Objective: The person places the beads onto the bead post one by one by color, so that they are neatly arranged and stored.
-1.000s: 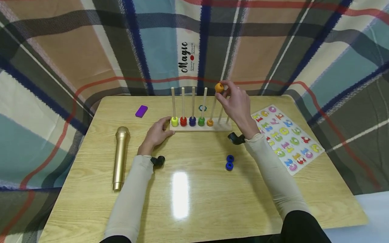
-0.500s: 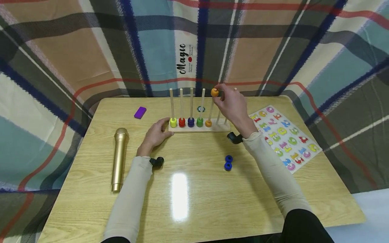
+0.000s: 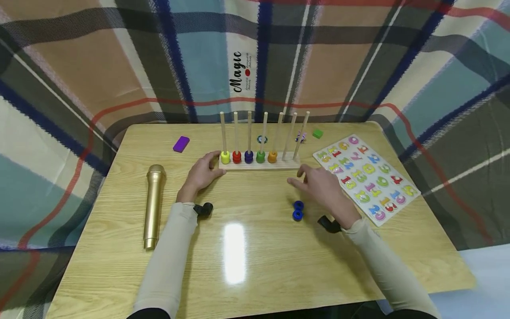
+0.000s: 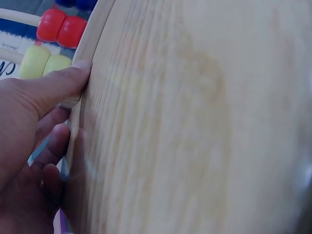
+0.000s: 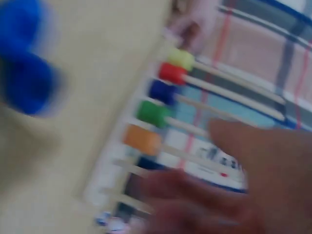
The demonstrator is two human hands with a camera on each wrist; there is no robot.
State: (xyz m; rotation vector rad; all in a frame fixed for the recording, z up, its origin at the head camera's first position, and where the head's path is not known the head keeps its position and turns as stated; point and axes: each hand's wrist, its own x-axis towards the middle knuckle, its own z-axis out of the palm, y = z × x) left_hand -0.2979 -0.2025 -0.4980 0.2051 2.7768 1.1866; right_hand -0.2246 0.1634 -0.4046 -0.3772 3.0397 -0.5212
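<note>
Left hand: I see my left hand (image 3: 202, 173) resting on the tabletop (image 3: 247, 261), touching the left end of the peg rack (image 3: 259, 164). Its fingers (image 4: 53, 90) are nearly straight, and the thumb tip presses on the rack's wooden edge.
Right hand: my right hand (image 3: 324, 190) hovers low over the tabletop, in front of the rack and apart from it. Its fingers are loose and a little spread, and they hold nothing.
Blue rings: two blue rings (image 3: 297, 210) lie touching each other on the tabletop, just beside my right hand.
Peg rack: it stands upright near the far edge. Yellow, red, blue, green and orange beads (image 3: 272, 157) sit at the bottom of the first five pegs. The last two pegs are bare.
Other things: a gold microphone (image 3: 152, 204) lies well to the left, a purple block (image 3: 181, 144) behind it, and a number puzzle board (image 3: 364, 177) on the right.
</note>
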